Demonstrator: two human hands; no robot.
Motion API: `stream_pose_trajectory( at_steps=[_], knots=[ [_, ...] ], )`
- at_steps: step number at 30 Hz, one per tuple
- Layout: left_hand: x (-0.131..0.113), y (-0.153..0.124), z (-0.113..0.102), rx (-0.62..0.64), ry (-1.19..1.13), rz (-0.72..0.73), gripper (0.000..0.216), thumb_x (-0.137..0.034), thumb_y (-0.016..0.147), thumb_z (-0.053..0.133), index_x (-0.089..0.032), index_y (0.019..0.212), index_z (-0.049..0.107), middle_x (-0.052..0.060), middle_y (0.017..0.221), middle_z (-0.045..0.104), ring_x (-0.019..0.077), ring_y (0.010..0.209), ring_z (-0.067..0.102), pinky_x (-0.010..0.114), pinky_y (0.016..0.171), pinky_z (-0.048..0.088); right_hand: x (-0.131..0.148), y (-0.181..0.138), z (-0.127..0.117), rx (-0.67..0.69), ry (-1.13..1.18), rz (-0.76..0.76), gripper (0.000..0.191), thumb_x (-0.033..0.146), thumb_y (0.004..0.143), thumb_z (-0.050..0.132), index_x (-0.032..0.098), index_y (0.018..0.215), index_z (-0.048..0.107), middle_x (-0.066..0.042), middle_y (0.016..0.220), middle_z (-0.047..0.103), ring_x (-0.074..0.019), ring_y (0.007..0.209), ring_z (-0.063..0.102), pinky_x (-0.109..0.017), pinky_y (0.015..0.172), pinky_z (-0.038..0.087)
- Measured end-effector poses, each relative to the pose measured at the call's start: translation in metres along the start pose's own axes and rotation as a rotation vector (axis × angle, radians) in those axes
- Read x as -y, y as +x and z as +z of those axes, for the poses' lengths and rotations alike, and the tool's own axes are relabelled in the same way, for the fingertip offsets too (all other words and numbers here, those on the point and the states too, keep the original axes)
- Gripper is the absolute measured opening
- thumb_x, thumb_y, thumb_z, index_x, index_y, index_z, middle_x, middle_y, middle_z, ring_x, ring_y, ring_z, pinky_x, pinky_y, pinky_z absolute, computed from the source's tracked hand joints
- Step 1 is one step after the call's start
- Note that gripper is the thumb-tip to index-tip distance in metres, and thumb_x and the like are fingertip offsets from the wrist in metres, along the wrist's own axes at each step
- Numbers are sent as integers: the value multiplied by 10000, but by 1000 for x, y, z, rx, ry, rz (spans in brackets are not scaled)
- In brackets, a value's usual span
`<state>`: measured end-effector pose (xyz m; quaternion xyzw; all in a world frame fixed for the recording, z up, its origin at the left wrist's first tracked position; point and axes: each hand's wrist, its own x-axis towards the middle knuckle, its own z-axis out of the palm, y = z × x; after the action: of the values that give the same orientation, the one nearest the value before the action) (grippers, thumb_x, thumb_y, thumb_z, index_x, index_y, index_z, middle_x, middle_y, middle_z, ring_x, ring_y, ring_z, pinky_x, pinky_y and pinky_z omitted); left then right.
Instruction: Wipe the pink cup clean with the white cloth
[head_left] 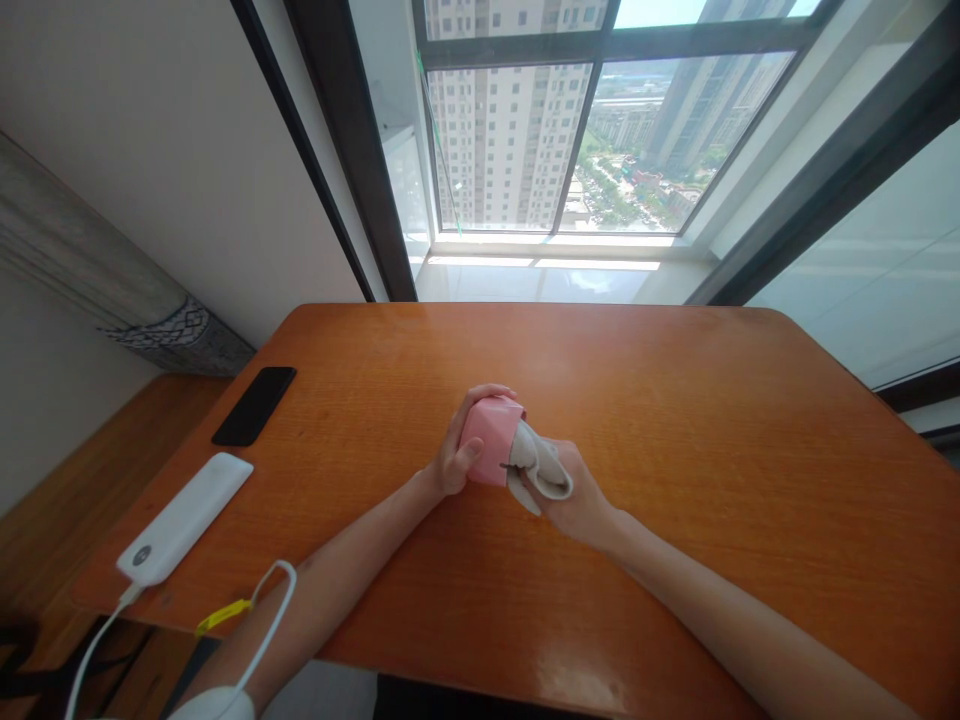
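Obscuring right fingers partly — bunched grey cloth.

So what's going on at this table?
A person's left hand grips a pink object over the wooden table. The right hand holds a pale grey cloth bunched against it. A black phone and a white device with a cable lie off to the left.

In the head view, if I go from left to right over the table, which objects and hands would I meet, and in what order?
White power bank → black phone → left hand → pink object → grey cloth → right hand.
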<state>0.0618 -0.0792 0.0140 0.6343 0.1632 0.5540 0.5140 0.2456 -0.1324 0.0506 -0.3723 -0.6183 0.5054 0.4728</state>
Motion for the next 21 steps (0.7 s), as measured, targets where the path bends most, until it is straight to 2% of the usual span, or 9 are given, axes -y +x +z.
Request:
stream_pose_trajectory(
  at_steps=[3,6,8,10,11,14,17,19,21],
  knots=[
    [0,0,1,-17,-31,-21,735,-725,930,630,-191,1433,587,144,1396,647,296,1125,686,426,1010,545,-3,0,-3,62,-63,-78,318,231,809,775,209,601,535,41,634,518,-104,579,399,-267,560,331],
    [1,-1,-1,-12,13,2,742,-729,932,626,-208,1458,577,136,1419,632,318,1193,660,463,1070,522,1,3,-1,-97,287,219,141,242,767,822,212,781,685,22,739,670,-137,640,562,-266,621,483],
    [3,-1,-3,-2,56,37,744,-733,938,613,-214,1470,575,135,1430,624,327,1228,634,484,1114,495,4,5,2,-170,550,443,235,238,724,854,213,932,748,-5,847,754,-174,714,665,-299,689,571],
    [4,-1,-5,-1,93,62,734,-726,944,609,-217,1472,579,134,1428,624,330,1247,617,494,1140,473,5,5,5,-177,656,529,312,239,703,867,211,997,766,-21,889,780,-197,755,705,-318,716,599],
    [4,-2,-5,1,103,66,733,-723,944,612,-216,1472,581,135,1426,625,332,1254,614,497,1145,470,5,4,5,-178,624,499,304,250,717,863,210,1003,768,-21,888,777,-199,761,703,-316,716,596],
    [4,-2,-4,17,43,37,750,-731,936,614,-207,1471,577,145,1422,626,333,1226,641,495,1109,503,1,1,1,-80,267,201,103,266,839,794,208,870,715,16,773,687,-150,668,599,-267,632,506],
    [1,-2,-1,19,-73,-27,747,-726,930,615,-191,1450,585,150,1392,645,311,1153,676,458,1036,544,-1,1,-8,168,-175,-259,260,182,960,649,212,718,560,30,705,561,-113,599,451,-252,568,385],
    [-1,-2,1,15,-108,-69,744,-709,921,633,-183,1445,590,148,1374,660,302,1139,679,436,1017,547,0,3,-14,271,-397,-530,264,130,999,573,222,753,545,2,764,584,-136,656,476,-267,606,409],
    [-3,-1,2,21,-127,-103,750,-695,911,650,-182,1454,585,144,1375,666,295,1133,682,420,1002,550,0,5,-17,300,-556,-687,232,113,1024,531,233,829,567,-29,824,624,-167,727,522,-284,661,462]
  ],
)
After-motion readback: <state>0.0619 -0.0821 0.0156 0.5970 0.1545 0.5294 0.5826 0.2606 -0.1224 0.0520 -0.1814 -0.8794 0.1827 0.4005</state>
